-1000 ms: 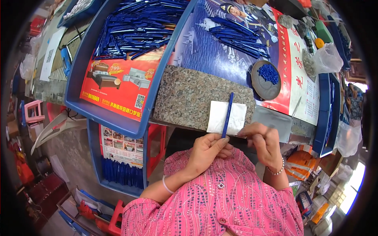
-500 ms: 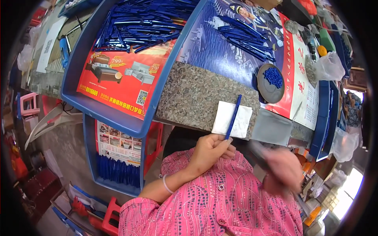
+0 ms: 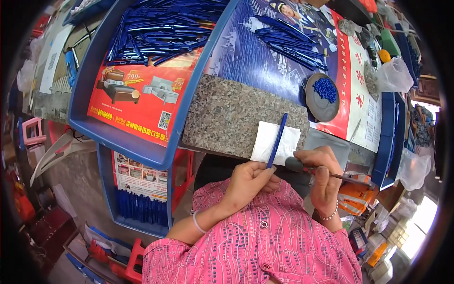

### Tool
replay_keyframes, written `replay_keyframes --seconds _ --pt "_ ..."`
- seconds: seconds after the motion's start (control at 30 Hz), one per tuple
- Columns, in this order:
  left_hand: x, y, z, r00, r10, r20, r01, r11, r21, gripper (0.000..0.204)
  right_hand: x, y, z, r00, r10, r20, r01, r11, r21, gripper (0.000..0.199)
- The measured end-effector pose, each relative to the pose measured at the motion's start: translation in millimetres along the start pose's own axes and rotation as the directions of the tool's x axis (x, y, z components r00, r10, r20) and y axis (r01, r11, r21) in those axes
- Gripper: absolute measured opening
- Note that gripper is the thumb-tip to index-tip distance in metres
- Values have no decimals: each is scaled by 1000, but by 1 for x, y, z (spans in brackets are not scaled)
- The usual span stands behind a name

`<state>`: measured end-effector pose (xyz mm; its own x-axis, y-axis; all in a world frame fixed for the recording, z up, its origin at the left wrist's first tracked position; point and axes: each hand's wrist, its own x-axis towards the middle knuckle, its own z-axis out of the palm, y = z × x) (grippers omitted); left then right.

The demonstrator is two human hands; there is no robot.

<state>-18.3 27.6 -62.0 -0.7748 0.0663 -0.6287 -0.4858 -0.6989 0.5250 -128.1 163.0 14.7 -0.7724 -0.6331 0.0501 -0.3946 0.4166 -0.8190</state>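
Observation:
My left hand (image 3: 250,184) pinches the lower end of a slender blue stick (image 3: 278,141) between thumb and fingers. The stick slants across a folded white paper pad (image 3: 261,147) on a speckled stone slab (image 3: 236,116). To the right, my right hand (image 3: 325,179) is closed around a long, thin dark tool (image 3: 294,164) with a rounded grey end. That end is beside the pad's lower right corner, apart from the stick; the shaft runs out to the right past my fingers. Just beyond the slab, a round dish (image 3: 316,110) holds many tiny blue pieces (image 3: 325,90).
A blue tray (image 3: 120,134) at the left holds a heap of blue sticks (image 3: 161,33). More sticks (image 3: 293,42) lie on the poster at the back. Below, another blue tray (image 3: 106,182) holds upright sticks. A grey plate (image 3: 333,142) adjoins the slab's right side.
My right hand, blurred before, has come up and left with the tool, bringing its rounded end to the pad. My left hand keeps its hold on the stick. The whole view has shifted slightly.

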Motion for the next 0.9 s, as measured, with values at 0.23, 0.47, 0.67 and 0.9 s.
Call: replay_keyframes --seconds 0.23,0.47,0.67,0.9 --pt "0 2 0 1000 -21 21 20 999 36 21 -9 0 -3 996 63 60 -66 997 36 47" --pt "-1 -1 -1 1000 19 -11 -19 1000 1 23 5 -5 9 974 -163 158 149 984 97 42" --pt "0 -1 -1 998 60 18 -61 997 49 22 9 5 18 922 -314 229 328 944 -27 21" --pt "-4 7 0 1000 22 21 -24 995 92 22 -2 -25 4 942 -257 216 305 923 -233 20"
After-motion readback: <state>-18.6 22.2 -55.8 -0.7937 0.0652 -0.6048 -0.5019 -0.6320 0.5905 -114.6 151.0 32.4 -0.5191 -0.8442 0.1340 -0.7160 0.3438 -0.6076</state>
